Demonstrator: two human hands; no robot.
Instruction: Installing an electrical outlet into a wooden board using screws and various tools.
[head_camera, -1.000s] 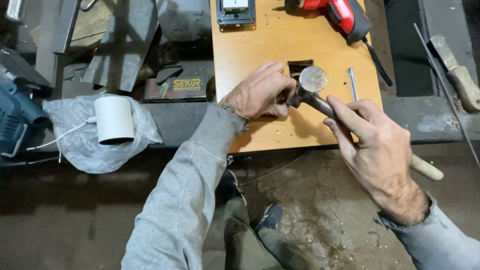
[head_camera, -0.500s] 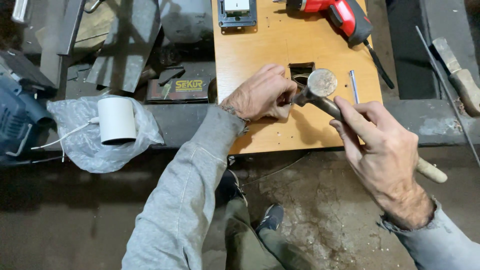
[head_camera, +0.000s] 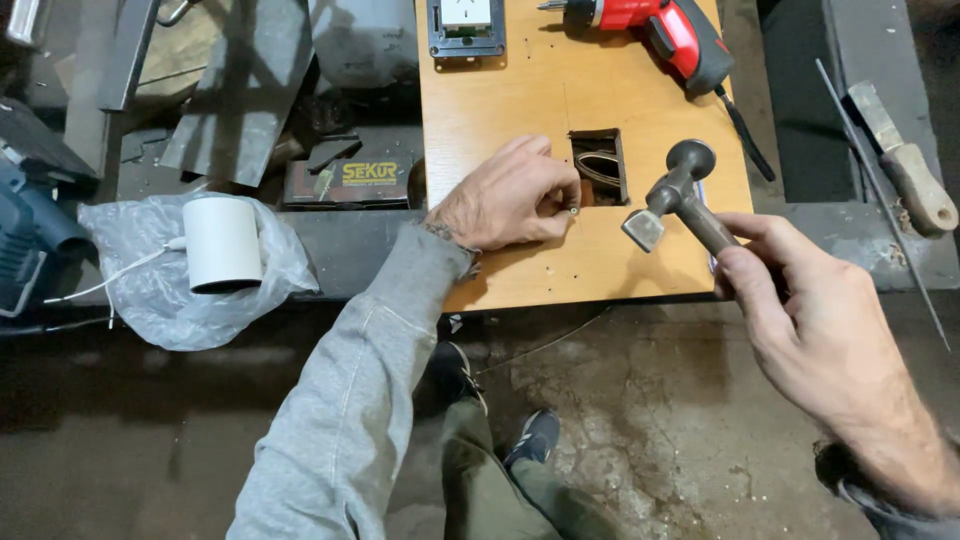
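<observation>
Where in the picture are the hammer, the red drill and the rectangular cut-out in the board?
hammer (head_camera: 680, 185): head view, on its metal head.
red drill (head_camera: 665, 25): head view, on its body.
rectangular cut-out (head_camera: 598, 165): head view, on its dark opening.

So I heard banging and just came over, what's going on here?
A person in a grey sweatshirt is working at a wooden board laid on a bench. The left hand pinches a small nail upright on the board, beside a rectangular cutout. The right hand holds a hammer lifted above the board, its head off the nail. A red drill lies at the board's far end.
</observation>
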